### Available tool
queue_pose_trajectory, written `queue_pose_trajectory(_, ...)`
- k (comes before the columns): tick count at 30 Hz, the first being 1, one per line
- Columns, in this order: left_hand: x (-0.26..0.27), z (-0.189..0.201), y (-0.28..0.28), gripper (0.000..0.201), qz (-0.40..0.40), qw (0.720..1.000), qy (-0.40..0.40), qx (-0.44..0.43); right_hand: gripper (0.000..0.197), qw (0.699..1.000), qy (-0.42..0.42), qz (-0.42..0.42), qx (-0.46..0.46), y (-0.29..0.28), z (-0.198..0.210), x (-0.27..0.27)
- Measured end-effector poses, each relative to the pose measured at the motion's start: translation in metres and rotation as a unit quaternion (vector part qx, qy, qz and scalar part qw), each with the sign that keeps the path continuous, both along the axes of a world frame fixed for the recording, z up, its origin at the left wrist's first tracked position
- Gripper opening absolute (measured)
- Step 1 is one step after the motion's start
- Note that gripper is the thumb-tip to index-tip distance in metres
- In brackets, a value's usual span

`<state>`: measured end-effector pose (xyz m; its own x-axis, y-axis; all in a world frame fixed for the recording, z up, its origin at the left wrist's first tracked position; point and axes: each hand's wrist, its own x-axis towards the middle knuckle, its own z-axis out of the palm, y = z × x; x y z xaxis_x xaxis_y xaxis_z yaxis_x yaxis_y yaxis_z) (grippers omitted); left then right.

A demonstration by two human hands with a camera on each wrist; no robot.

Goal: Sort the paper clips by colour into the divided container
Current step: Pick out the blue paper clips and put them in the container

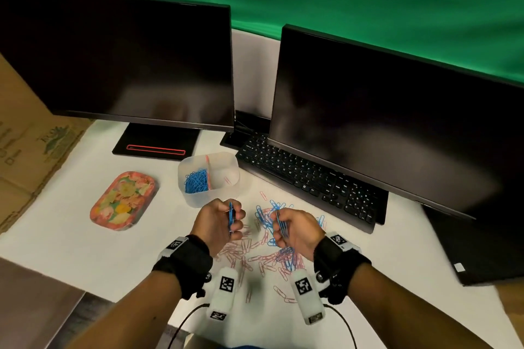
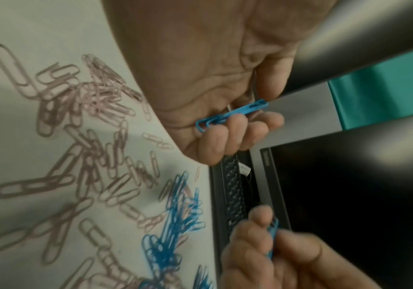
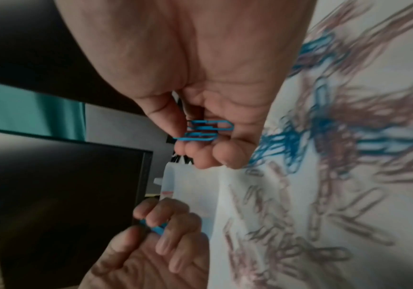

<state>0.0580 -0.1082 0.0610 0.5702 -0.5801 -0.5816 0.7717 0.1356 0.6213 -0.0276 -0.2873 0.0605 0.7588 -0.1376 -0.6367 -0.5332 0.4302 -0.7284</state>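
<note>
Head view, blue clips [image 1: 231, 217] pinched in both hands' fingers [image 1: 239, 214]

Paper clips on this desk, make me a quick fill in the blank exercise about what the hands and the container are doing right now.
1. Both the left hand and the right hand hold paper clips coloured ____.
2. The blue heap in the divided container fills its ____ compartment.
3. The loose clips on the table are blue and ____.
4. The floral tray lies ____ of the container.

Missing words: blue; left; pink; left
</note>
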Motion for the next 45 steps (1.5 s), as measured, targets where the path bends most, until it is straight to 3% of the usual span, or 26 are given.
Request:
queue_pose_trajectory(9, 0.068, 0.025, 0.032, 0.051, 0.103, 0.988, -0.025, 0.114, 0.017, 0.994, -0.016, 0.091, -0.06, 0.071, 0.049, 0.112)
queue_pose_trajectory(16, 0.112, 0.041, 0.045, 0.041, 0.121, 0.977, -0.017, 0.173, 0.028, 0.988, 0.013, 0.128, -0.079, 0.102, 0.059, 0.166)
queue_pose_trajectory(20, 0.12, 0.044, 0.043, 0.046, 0.097, 0.971, -0.033, 0.214, 0.02, 0.993, 0.009, 0.071, -0.095, 0.104, 0.056, 0.171)
queue_pose_trajectory(23, 0.124, 0.038, 0.043, 0.052, 0.079, 0.962, -0.065, 0.253, 0.017, 0.994, 0.006, 0.086, -0.073, 0.094, 0.056, 0.165)
queue_pose_trajectory(27, 0.117, 0.033, 0.035, 0.041, 0.04, 0.942, -0.147, 0.3, 0.026, 0.982, -0.005, 0.122, -0.142, 0.052, 0.047, 0.14)
queue_pose_trajectory(31, 0.09, 0.027, 0.02, 0.011, 0.007, 0.885, -0.331, 0.329, 0.023, 0.951, -0.007, 0.149, -0.27, 0.004, 0.024, 0.093)
queue_pose_trajectory(35, 0.045, 0.021, -0.007, 0.006, -0.165, 0.803, -0.464, 0.335, 0.03, 0.876, 0.042, 0.178, -0.446, -0.029, -0.012, 0.039)
queue_pose_trajectory(41, -0.002, -0.02, -0.044, 0.013, -0.341, 0.694, -0.52, 0.363, 0.028, 0.819, 0.066, 0.213, -0.528, -0.052, -0.033, -0.033)
queue_pose_trajectory(45, -0.024, -0.047, -0.056, 0.03, -0.403, 0.624, -0.544, 0.391, 0.03, 0.801, 0.085, 0.231, -0.545, -0.058, -0.047, -0.064)
